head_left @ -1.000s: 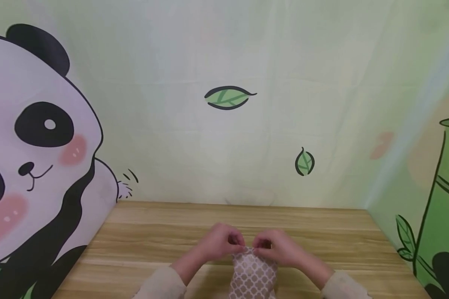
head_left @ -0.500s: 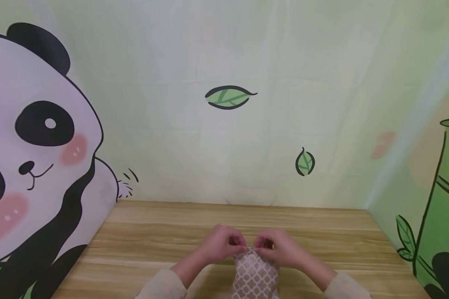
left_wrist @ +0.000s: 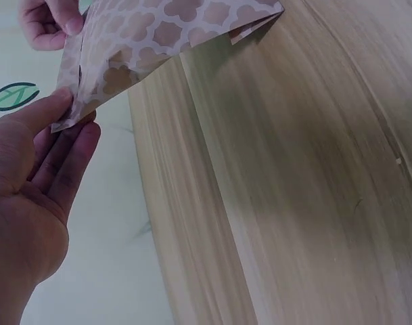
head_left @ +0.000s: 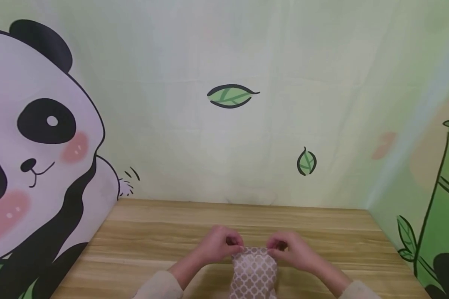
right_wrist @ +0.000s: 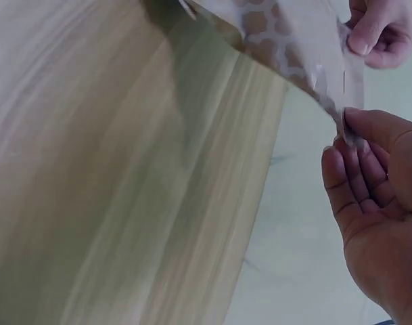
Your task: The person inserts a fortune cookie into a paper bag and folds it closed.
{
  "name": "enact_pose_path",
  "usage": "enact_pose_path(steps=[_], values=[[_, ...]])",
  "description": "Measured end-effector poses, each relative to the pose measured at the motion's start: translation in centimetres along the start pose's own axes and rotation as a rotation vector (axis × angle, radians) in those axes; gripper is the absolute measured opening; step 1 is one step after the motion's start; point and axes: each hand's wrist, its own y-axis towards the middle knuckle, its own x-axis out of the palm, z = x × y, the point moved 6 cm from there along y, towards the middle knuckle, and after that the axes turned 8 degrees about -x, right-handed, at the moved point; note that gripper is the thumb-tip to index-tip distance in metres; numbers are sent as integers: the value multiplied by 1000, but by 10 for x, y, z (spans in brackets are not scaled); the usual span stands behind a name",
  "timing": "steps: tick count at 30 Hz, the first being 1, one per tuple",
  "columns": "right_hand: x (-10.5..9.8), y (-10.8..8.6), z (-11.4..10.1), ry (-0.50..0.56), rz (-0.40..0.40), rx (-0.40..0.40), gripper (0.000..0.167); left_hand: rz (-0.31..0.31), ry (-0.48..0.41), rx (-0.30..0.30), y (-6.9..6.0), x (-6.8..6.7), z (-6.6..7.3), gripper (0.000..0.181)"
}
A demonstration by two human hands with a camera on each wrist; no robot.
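Note:
A brown paper bag [head_left: 253,274] with a white quatrefoil pattern stands near the front middle of the table, its lower part cut off by the head view. My left hand [head_left: 221,246] pinches one corner of its top edge between thumb and fingers. At the opposite corner, my right hand [head_left: 292,251] pinches the same edge. The left wrist view shows a narrow folded strip along the top of the bag [left_wrist: 172,27], under the thumb of the left hand [left_wrist: 30,196]. In the right wrist view, the right hand [right_wrist: 388,217] holds its corner with the other fingers loosely bent.
The wood-grain table [head_left: 153,232] spreads around the bag on both sides. Behind it hangs a pale green backdrop [head_left: 164,124] with printed leaves, a panda [head_left: 41,83] at left and bamboo [head_left: 441,216] at right.
My right hand has slid to the right along the bag's top edge, so the hands are farther apart and more of the edge shows. My left hand keeps its pinch, barely moved.

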Motion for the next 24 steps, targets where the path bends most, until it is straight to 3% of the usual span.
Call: enact_pose_path(steps=[10,19,24], values=[[-5,-17,13,36,77,46,6,10,2,-17,-1,0,-4,4],[-4,-24,18,31,101,80,6,22,7,-24,-7,1,-15,9],[-2,-24,27,16,76,109,6,38,63,-66,-7,7,-26,10]])
